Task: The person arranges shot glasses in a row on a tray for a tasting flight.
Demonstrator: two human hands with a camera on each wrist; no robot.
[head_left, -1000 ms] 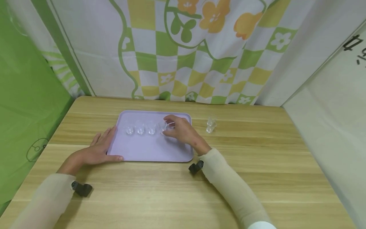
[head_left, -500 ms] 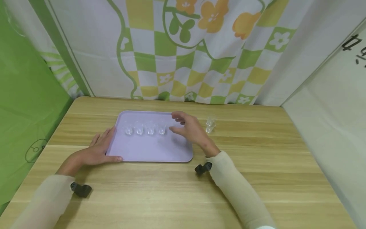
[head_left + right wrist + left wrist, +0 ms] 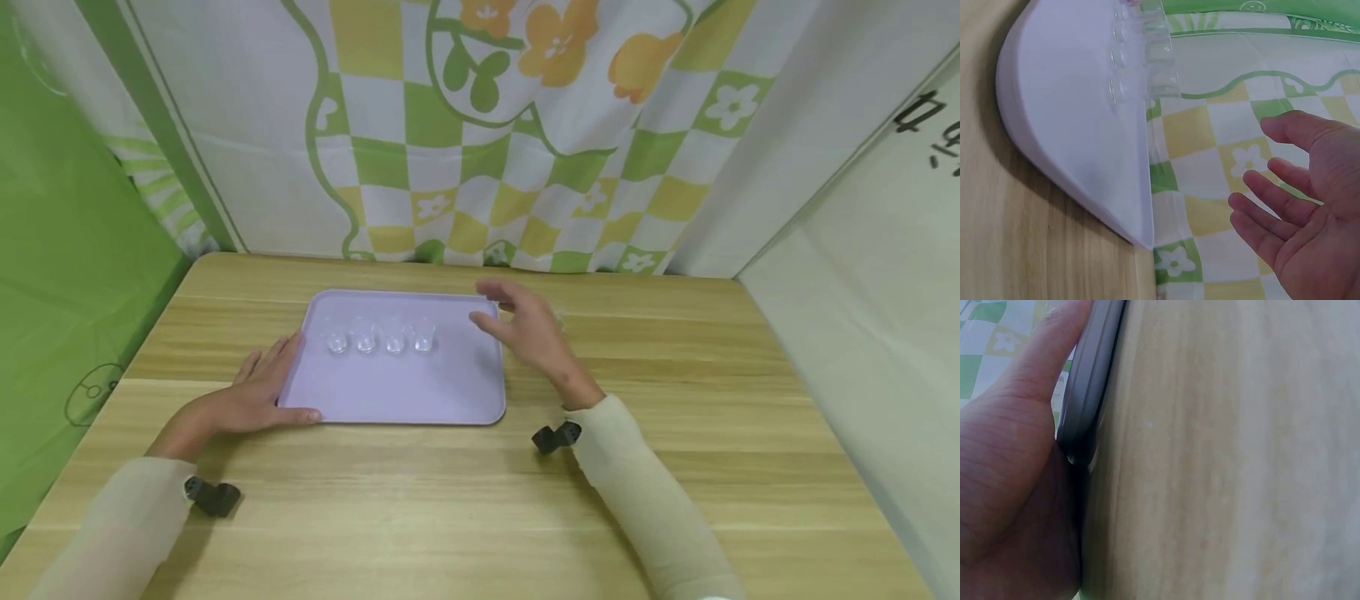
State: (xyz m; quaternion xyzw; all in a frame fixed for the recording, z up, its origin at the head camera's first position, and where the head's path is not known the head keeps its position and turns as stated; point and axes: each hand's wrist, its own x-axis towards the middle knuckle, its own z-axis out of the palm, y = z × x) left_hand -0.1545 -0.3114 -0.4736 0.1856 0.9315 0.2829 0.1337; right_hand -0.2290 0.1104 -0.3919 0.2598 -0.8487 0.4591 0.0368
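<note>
A lilac tray lies on the table with several small clear cups standing in a row across it. My left hand rests at the tray's left edge, fingers straight along the side and thumb at the near corner. In the left wrist view the thumb lies against the tray's rim. Above the tray's right edge hovers my right hand, holding nothing, its fingers loosely bent and apart. Behind that hand a clear cup is mostly hidden. The right wrist view shows the bare palm.
The tray sits on a wooden table. A checked, flowered curtain hangs along the table's back edge. Green cloth stands at the left and a white wall panel at the right.
My right hand has let go of the rightmost cup in the row and moved right, off the row to the tray's right edge. The left hand has stayed at the tray.
</note>
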